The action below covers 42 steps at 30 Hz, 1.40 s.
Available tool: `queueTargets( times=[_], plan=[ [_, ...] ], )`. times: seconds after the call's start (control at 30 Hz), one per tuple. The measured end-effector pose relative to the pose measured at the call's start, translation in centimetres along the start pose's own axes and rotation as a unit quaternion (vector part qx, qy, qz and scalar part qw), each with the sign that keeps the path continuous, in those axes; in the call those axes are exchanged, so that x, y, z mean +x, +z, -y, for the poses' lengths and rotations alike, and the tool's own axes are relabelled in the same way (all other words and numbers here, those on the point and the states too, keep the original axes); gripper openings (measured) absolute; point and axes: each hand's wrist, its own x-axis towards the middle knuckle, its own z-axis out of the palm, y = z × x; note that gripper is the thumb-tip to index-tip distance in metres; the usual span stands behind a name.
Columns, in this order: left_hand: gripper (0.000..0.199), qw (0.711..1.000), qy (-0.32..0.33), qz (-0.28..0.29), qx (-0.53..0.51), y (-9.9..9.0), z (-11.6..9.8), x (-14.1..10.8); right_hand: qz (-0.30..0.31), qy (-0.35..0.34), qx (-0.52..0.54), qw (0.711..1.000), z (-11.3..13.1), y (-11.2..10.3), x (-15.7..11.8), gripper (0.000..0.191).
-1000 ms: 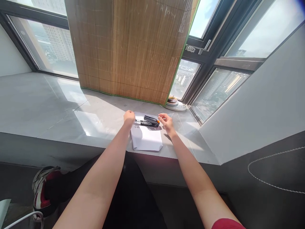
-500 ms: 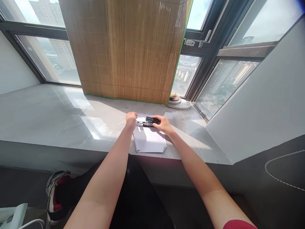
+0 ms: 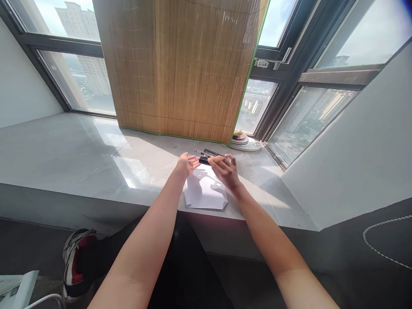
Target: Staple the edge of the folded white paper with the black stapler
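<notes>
Being grasped by the right hand (image 3: 226,171), the opened black stapler (image 3: 204,161) is held above white paper (image 3: 206,195); the left hand (image 3: 187,165) is unclenched beside it, contact unclear.

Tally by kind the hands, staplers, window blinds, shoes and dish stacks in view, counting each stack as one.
Hands: 2 (left hand, right hand)
Staplers: 1 (black stapler)
Window blinds: 1 (brown blind)
Shoes: 1 (red and grey shoe)
Dish stacks: 1 (dish stack)
Total: 6
</notes>
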Motion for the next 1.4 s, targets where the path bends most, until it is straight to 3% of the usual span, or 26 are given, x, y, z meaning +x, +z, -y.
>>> queueTargets(
  times=[0.13, 0.33, 0.5, 0.63, 0.7, 0.8, 0.9, 0.97, 1.1, 1.2, 1.3, 1.4],
  plan=[
    [0.042, 1.0, -0.007, 0.017, -0.003, -0.2, -0.1, -0.3, -0.019, -0.065, -0.037, 0.997, 0.0, 0.2, -0.3, 0.036],
    [0.037, 0.999, -0.011, 0.051, -0.013, -0.5, -0.3, -0.1, 0.014, -0.079, -0.071, 0.994, -0.2, 0.2, -0.5, 0.038],
    [0.029, 0.999, -0.012, 0.029, -0.039, -0.3, -0.3, 0.0, 0.041, -0.112, -0.08, 0.99, 0.0, 0.0, -0.5, 0.036],
    [0.028, 0.999, -0.001, 0.023, -0.04, -0.2, -0.3, -0.2, 0.017, -0.105, -0.067, 0.992, 0.2, 0.0, -0.4, 0.035],
    [0.029, 0.999, 0.014, 0.009, -0.045, -0.2, -0.4, -0.2, -0.009, -0.048, -0.029, 0.998, 0.3, 0.2, -0.2, 0.032],
    [0.039, 0.996, 0.057, -0.043, -0.06, -0.6, -0.8, 0.1, -0.059, 0.121, 0.08, 0.988, 0.0, 0.7, -0.1, 0.021],
    [0.046, 0.984, 0.123, -0.1, -0.077, -0.9, -1.3, 0.3, -0.056, 0.272, 0.221, 0.935, -0.5, 1.5, -0.3, 0.022],
    [0.041, 0.975, 0.177, -0.113, -0.077, -1.0, -1.4, 0.2, -0.022, 0.325, 0.294, 0.899, -0.8, 2.1, -0.5, 0.028],
    [0.02, 0.956, 0.286, -0.059, -0.019, -0.7, -0.8, -0.4, 0.045, 0.348, 0.366, 0.862, -0.8, 2.9, -1.0, 0.032],
    [0.017, 0.953, 0.302, 0.003, 0.035, -0.2, -0.3, -0.9, 0.083, 0.345, 0.373, 0.857, -0.7, 3.0, -1.1, 0.03],
    [0.016, 0.95, 0.294, 0.065, 0.085, 0.3, 0.0, -1.4, 0.09, 0.333, 0.324, 0.881, -0.8, 2.7, -1.0, 0.03],
    [0.012, 0.944, 0.278, 0.129, 0.125, 0.9, 0.2, -2.1, 0.039, 0.282, 0.267, 0.921, -0.6, 2.0, -0.5, 0.032]
  ],
)
